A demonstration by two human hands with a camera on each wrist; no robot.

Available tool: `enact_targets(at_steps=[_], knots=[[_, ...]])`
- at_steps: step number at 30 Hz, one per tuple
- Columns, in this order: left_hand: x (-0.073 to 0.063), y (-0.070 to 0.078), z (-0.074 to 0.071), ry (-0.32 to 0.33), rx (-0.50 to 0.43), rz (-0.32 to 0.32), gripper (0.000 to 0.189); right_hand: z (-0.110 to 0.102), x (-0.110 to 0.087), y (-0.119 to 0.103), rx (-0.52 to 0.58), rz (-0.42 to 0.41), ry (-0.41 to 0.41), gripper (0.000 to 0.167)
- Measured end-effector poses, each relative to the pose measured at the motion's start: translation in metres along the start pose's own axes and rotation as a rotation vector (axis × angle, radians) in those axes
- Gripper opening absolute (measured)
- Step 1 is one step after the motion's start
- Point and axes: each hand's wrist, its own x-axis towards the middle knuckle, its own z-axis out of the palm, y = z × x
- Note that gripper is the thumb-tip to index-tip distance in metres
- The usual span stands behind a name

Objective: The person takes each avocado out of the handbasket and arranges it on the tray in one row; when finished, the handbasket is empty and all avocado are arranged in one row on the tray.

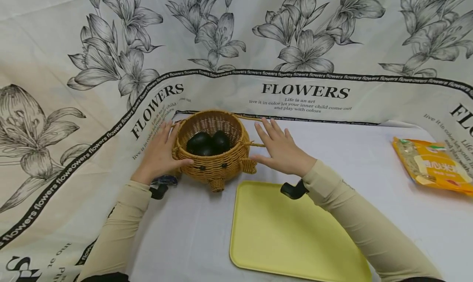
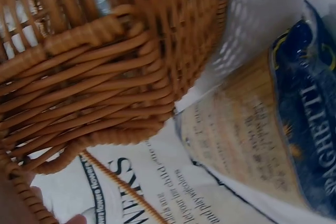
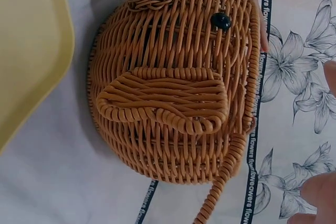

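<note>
A wicker basket (image 1: pixel 212 165) with an elephant-like face, a stubby trunk and ears stands upright at the back of the table. Several dark, glossy oval objects (image 1: pixel 201 143) lie in it. My left hand (image 1: pixel 157 152) is at the basket's left side, fingers extended and thumb reaching across its front near the rim. On the other side, my right hand (image 1: pixel 282 148) is spread beside the lowered handle (image 1: pixel 255 144), palm toward the basket and fingertips close to the handle. One woven ear (image 3: pixel 163 100) fills the middle of the right wrist view.
In front of the basket lies a yellow tray (image 1: pixel 288 232), partly under my right forearm. A spaghetti packet (image 2: pixel 299 124) lies close by the basket's left side. An orange food bag (image 1: pixel 436 165) is at the far right. Flower-printed cloth (image 1: pixel 225 91) rises behind the table.
</note>
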Motion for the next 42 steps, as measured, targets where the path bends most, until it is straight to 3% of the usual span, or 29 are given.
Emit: enact_targets(at_steps=[3, 9, 12, 22, 33, 42], knots=[[0.002, 0.001, 0.003, -0.018, -0.061, -0.011, 0.120, 0.005, 0.007, 0.000, 0.000, -0.013, -0.018, 0.091], [0.005, 0.005, 0.005, -0.130, -0.270, -0.094, 0.125, 0.015, 0.017, -0.002, 0.072, -0.039, -0.058, 0.091], [0.008, 0.006, 0.006, -0.160, -0.329, -0.119, 0.126, 0.018, 0.020, -0.002, 0.102, -0.041, -0.078, 0.090], [0.007, 0.011, 0.008, -0.166, -0.369, -0.115, 0.127, 0.026, 0.023, 0.000, 0.138, -0.011, -0.119, 0.091], [0.004, 0.013, 0.011, -0.152, -0.367, -0.122, 0.127, 0.026, 0.020, -0.002, 0.133, -0.029, -0.120, 0.087], [0.002, 0.012, 0.012, -0.176, -0.356, -0.141, 0.128, 0.021, 0.021, -0.001, 0.100, -0.048, -0.139, 0.086]])
